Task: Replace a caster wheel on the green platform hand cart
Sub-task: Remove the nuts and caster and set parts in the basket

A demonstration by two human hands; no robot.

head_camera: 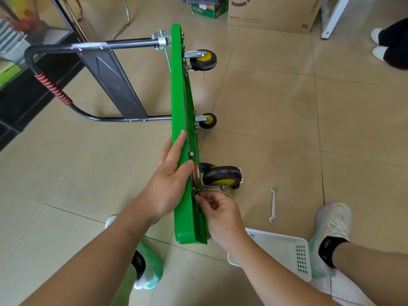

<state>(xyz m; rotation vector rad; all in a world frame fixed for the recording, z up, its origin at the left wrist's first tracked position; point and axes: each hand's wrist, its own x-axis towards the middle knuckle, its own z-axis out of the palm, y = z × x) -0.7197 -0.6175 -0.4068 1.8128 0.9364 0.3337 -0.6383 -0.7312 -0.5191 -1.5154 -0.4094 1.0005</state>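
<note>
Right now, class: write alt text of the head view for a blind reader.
A green cart stands on its edge; the left hand steadies it while the right hand pinches a fastener beside the nearest caster wheel. A wrench lies nearby.
</note>
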